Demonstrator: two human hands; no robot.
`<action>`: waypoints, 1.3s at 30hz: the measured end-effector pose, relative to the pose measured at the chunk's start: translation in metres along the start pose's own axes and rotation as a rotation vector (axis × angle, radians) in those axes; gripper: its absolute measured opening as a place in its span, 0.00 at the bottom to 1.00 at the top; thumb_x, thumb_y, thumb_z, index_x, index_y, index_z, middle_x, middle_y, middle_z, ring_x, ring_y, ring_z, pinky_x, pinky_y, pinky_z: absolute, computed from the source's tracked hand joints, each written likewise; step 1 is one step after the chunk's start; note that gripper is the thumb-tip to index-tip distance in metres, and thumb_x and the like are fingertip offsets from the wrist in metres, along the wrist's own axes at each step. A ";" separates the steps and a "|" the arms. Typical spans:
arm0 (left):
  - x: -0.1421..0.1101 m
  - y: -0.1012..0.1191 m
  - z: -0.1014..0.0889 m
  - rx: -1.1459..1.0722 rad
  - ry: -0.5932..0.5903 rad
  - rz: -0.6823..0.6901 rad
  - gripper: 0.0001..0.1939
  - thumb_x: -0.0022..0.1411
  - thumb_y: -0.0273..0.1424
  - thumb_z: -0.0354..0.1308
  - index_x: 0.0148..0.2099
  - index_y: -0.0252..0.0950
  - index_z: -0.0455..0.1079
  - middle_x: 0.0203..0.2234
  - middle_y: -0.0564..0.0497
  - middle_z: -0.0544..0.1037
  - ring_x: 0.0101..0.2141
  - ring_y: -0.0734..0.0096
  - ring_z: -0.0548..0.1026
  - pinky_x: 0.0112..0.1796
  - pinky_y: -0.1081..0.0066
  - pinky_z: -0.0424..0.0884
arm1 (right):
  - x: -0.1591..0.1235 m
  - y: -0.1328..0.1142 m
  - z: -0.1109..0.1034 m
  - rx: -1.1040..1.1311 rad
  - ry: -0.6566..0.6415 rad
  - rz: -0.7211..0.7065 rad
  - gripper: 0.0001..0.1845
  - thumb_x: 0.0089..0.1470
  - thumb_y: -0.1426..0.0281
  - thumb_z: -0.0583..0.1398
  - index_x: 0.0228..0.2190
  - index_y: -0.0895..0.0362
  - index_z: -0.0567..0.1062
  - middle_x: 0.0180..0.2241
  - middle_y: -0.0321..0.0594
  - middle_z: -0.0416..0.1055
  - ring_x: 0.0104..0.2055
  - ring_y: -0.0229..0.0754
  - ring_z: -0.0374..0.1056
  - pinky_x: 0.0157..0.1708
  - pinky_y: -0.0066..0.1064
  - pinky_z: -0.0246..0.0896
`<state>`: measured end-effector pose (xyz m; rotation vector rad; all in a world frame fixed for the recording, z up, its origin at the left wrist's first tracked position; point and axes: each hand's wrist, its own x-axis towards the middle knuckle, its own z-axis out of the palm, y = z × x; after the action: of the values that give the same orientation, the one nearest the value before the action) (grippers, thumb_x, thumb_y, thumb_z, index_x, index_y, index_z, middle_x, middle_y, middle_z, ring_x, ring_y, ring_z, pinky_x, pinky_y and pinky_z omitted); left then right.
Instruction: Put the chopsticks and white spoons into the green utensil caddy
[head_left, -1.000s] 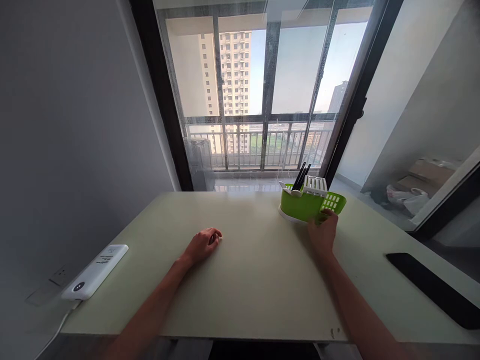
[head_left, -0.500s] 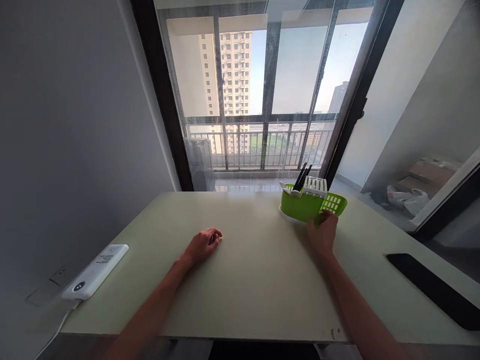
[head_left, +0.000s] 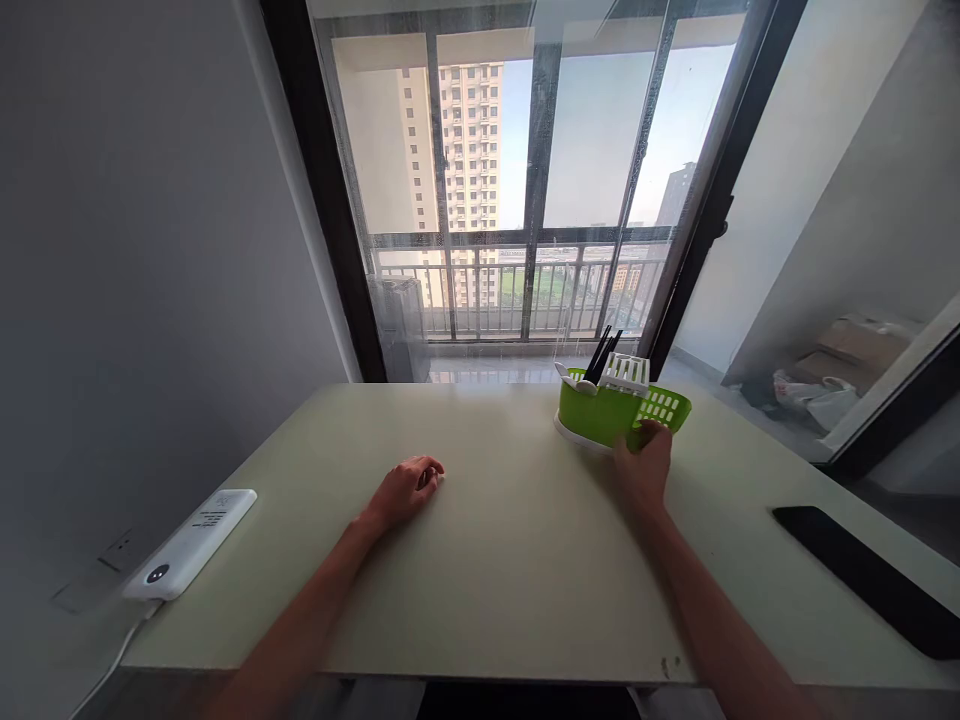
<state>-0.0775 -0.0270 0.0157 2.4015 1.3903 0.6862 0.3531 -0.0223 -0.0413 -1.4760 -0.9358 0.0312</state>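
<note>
A green utensil caddy [head_left: 600, 413] with a white base stands toward the far right of the table. Black chopsticks [head_left: 602, 355] and white spoons [head_left: 581, 384] rest in it, beside a white slotted piece [head_left: 627, 372]. My right hand [head_left: 645, 466] grips the near end of the caddy, below its perforated green side; the fingertips are partly hidden. On the table left of centre lies my left hand [head_left: 409, 487], its fingers curled in, with nothing visible in them and the caddy well away.
A white power strip [head_left: 191, 545] with a cable sits at the table's left edge. Along the right side lies a long black flat object [head_left: 862, 575]. The pale table [head_left: 510, 560] reaches toward a large window [head_left: 532, 200]. Boxes and a white bag [head_left: 817, 400] stand beyond, at right.
The caddy and my right hand have shifted very slightly to the left together. My left hand has stayed in place.
</note>
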 end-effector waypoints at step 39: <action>0.001 -0.003 0.004 0.015 0.012 0.005 0.12 0.65 0.33 0.51 0.43 0.39 0.76 0.32 0.50 0.77 0.31 0.67 0.73 0.35 0.70 0.68 | -0.042 -0.057 0.007 0.246 -0.540 -0.269 0.15 0.54 0.65 0.57 0.44 0.53 0.68 0.37 0.37 0.71 0.32 0.40 0.63 0.36 0.33 0.62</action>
<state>-0.0772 -0.0245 0.0118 2.4171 1.3989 0.6946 0.2922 -0.0486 -0.0163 -1.1181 -1.5040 0.3502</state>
